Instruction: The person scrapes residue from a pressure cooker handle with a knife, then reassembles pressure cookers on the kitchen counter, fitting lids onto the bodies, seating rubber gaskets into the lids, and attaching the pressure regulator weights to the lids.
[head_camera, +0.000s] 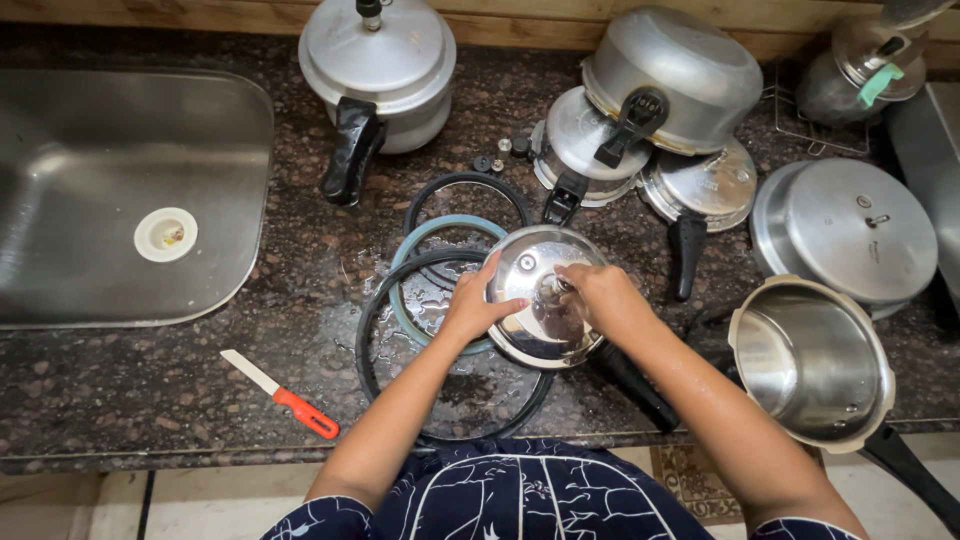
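Dark speckled granite counter (150, 400), wet in the middle, runs between a steel sink (100, 190) and a crowd of pressure cookers. A person holds a shiny cooker lid (545, 300) tilted over the counter's front half, above three rubber gaskets (440, 330) lying in the wet patch. The left hand (475, 305) closes on the lid's left rim, fingers over the top. The right hand (600, 300) grips near the centre, fingertips pinched at the vent.

The lid looks rigid, fairly heavy metal, and likely slick with water; rim and long black handle (635, 385) seem the surest holds. The gaskets would be limp and slippery.

Room is tight to the right: an open pot (810, 360) sits close, its handle past the counter edge, with stacked lids (650, 150) behind. A closed cooker (378, 70) stands at the back. Freer space lies left, where an orange-handled knife (280, 395) rests near the front edge.
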